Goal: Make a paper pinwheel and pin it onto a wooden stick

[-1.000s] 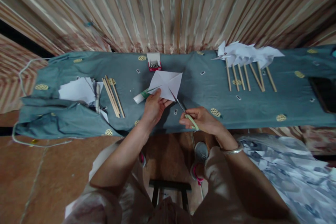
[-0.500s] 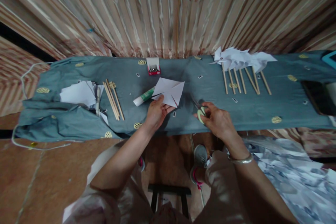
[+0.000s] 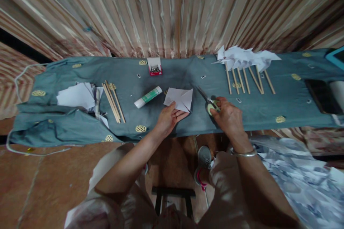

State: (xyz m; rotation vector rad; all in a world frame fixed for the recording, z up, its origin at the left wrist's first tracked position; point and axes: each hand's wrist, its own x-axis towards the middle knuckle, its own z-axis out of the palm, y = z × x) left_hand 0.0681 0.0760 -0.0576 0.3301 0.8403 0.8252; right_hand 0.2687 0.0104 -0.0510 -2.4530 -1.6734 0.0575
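A white paper square [image 3: 179,99] with cuts from its corners is pinched at its near edge by my left hand [image 3: 169,118], just above the blue-grey cloth on the table [image 3: 172,75]. My right hand [image 3: 228,116] rests on the cloth to the right of the paper, fingers curled round the pale green handles of a pair of scissors [image 3: 208,100] that lie flat with blades pointing up-left. A glue stick [image 3: 148,97] lies left of the paper.
A small red box of pins [image 3: 154,66] sits at the table's back. Wooden sticks [image 3: 113,102] and white paper sheets [image 3: 76,95] lie at left. Several finished paper pinwheels on sticks [image 3: 245,68] lie at right. A dark phone [image 3: 322,96] is far right.
My right hand took the scissors out of the paper and carried them right, down onto the cloth. My left hand shifted the cut paper rightward, off the glue stick.
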